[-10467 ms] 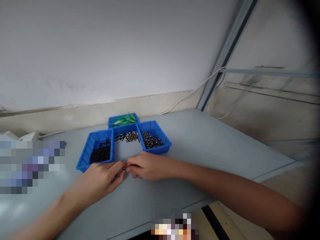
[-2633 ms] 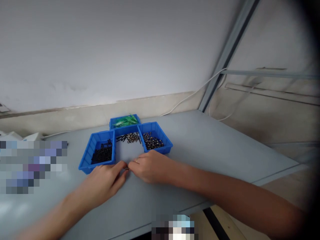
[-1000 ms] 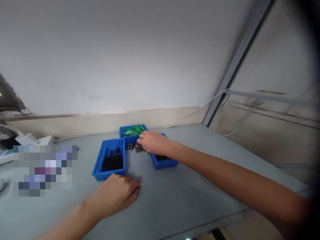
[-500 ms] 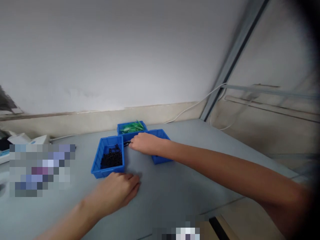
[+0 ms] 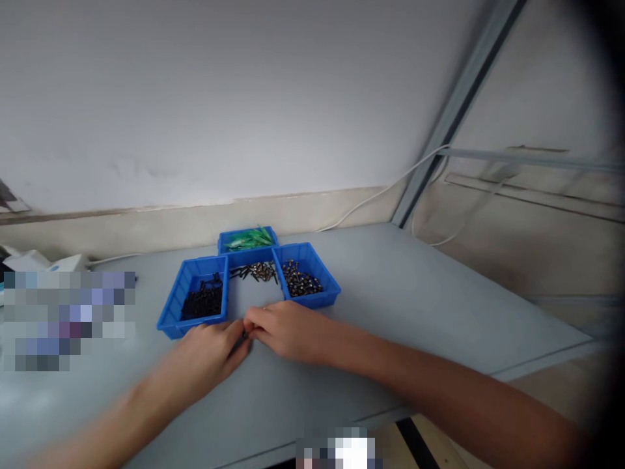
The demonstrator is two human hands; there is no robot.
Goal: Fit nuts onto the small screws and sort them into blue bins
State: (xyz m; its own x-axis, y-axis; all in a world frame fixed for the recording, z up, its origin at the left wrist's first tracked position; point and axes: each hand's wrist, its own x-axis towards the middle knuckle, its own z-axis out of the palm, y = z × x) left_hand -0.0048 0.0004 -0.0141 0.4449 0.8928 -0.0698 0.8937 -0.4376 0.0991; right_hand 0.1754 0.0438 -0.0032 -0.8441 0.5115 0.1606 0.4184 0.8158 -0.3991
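Note:
My left hand [image 5: 212, 352] and my right hand [image 5: 288, 331] meet fingertip to fingertip over the grey table, both closed in a pinch. A small dark part [image 5: 245, 334] shows between the fingertips; its shape is mostly hidden. Just beyond my left hand stands a blue bin [image 5: 168, 312] holding small black parts [image 5: 202, 301]. A second blue bin [image 5: 327, 301], past my right hand, holds small metal-and-dark parts [image 5: 303, 281]. Between these bins lies a loose pile of metal and black pieces [image 5: 261, 271].
Behind the pile, a third blue bin [image 5: 224, 251] contains green strip-like pieces [image 5: 251, 239]. A wall backs the table [image 5: 415, 293]. A white cable [image 5: 361, 210] runs up to a metal post [image 5: 422, 169] at right. White objects [image 5: 68, 264] stand at far left, beside a pixelated patch.
My right hand has come back from between the bins towards me and now meets my left hand. The loose pile and right bin's contents are uncovered. The view has shifted slightly.

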